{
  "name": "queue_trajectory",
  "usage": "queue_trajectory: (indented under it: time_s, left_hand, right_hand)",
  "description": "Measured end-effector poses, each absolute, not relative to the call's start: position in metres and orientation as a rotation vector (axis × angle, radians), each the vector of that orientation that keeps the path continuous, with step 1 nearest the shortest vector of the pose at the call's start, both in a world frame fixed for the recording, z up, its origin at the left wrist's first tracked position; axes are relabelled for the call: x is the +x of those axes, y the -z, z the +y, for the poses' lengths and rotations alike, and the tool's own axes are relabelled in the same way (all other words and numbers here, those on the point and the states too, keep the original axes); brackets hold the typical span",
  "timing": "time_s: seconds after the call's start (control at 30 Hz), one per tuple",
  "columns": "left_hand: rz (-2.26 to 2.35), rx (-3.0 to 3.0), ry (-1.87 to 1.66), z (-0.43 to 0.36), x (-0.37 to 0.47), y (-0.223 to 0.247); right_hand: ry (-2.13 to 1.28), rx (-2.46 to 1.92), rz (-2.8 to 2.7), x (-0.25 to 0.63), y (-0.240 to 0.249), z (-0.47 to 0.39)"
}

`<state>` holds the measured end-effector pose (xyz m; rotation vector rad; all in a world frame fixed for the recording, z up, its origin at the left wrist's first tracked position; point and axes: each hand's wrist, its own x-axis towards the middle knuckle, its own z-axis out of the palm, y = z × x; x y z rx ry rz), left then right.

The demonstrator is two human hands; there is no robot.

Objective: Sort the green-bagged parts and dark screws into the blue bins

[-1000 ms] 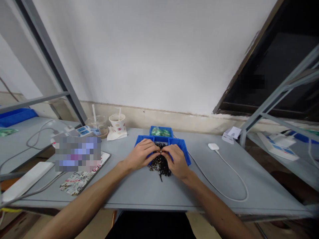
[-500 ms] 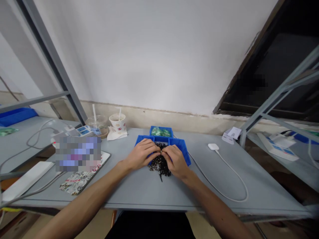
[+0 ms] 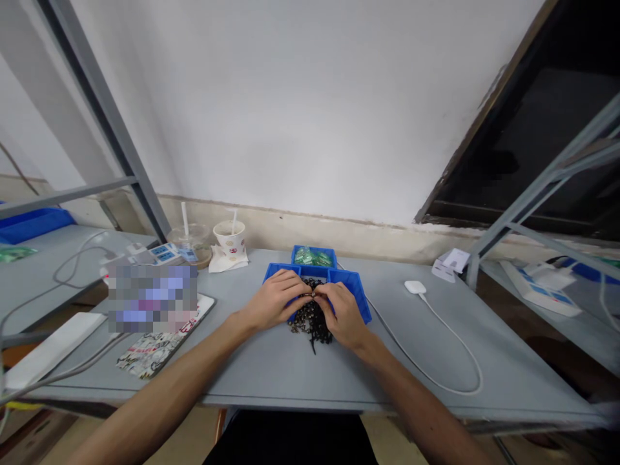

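Note:
My left hand (image 3: pixel 278 301) and my right hand (image 3: pixel 343 314) meet fingertip to fingertip over a pile of small dark and metallic parts (image 3: pixel 312 320). Both hands are closed in a pinch around a tiny piece between them, too small to name. The pile lies in the middle of a blue divided tray (image 3: pixel 356 287) and spreads onto the table in front of it. Behind that tray, a smaller blue bin holds green shiny packets (image 3: pixel 314 257). My fingers hide part of the tray.
On the left stand a paper cup (image 3: pixel 229 237), a clear cup with a straw (image 3: pixel 194 242), a power strip (image 3: pixel 165 254) and a patterned board (image 3: pixel 155 349). To the right lie a white charger (image 3: pixel 414 287) with its cable and some white cards (image 3: pixel 453 261).

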<state>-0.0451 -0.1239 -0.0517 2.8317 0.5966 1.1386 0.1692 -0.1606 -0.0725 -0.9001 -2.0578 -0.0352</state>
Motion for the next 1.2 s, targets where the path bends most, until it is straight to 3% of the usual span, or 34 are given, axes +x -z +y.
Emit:
queue_trajectory:
  time_s: [0.97,1.2]
  left_hand:
    - [0.595,2.835,-1.166,-0.1239,-0.0444,0.0500]
    - [0.832,2.711,-1.455,-0.1214,-0.0517,0.0458]
  right_hand:
    - [0.022,-0.890,-2.116,0.1705,0.0721,-0.1585]
    - [0.006,-0.926,-2.325,0.1706,0.0695,-0.1589]
